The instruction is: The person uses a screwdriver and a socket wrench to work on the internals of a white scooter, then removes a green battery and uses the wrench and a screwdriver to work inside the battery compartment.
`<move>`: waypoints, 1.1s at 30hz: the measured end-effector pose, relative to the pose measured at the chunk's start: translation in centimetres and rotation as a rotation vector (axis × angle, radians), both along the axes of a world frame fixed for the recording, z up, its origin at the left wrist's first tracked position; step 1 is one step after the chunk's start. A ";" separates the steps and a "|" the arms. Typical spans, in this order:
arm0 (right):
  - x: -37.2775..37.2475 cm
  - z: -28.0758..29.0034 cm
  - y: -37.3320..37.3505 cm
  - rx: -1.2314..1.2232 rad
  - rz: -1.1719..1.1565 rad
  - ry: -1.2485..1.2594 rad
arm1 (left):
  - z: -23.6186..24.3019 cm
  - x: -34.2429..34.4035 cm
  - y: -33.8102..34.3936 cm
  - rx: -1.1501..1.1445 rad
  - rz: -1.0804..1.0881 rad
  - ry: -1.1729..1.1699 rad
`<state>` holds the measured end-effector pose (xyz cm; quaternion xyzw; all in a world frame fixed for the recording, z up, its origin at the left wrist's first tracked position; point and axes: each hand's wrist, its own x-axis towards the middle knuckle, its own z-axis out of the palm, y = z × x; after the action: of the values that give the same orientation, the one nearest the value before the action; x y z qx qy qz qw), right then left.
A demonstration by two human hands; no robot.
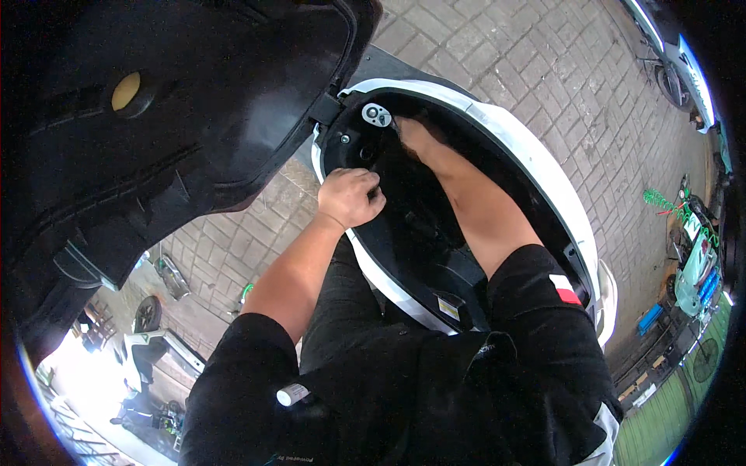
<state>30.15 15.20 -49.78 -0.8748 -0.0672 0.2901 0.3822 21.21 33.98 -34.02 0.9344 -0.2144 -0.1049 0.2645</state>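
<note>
A ratchet wrench (377, 115) shows its round silver head at the far end of the black storage well (412, 210) of a scooter. My right hand (413, 138) reaches down inside, closed around the handle, which is mostly hidden. Over the near left rim, my left hand (351, 196) is curled into a loose fist; whether anything is inside its fingers is hidden. A small bolt head (346, 139) sits in the well's wall beside the ratchet head, with a dark round hole (366, 153) close by.
The raised black seat (194, 101) fills the upper left, hinged at the well's far end. White body panels (536, 155) curve around the well. Brick paving (497, 62) surrounds the scooter. Other scooter parts (159, 353) stand lower left; a green coiled hose (653, 198) hangs at right.
</note>
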 end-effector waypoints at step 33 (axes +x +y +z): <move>-6.6 4.0 5.2 0.309 -0.644 0.286 | 0.0 -0.4 0.5 -0.055 0.034 0.035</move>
<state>23.51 20.36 -45.74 -0.7338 0.2223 0.2609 0.5865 20.77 34.50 -34.05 0.9283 -0.1964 -0.1108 0.2957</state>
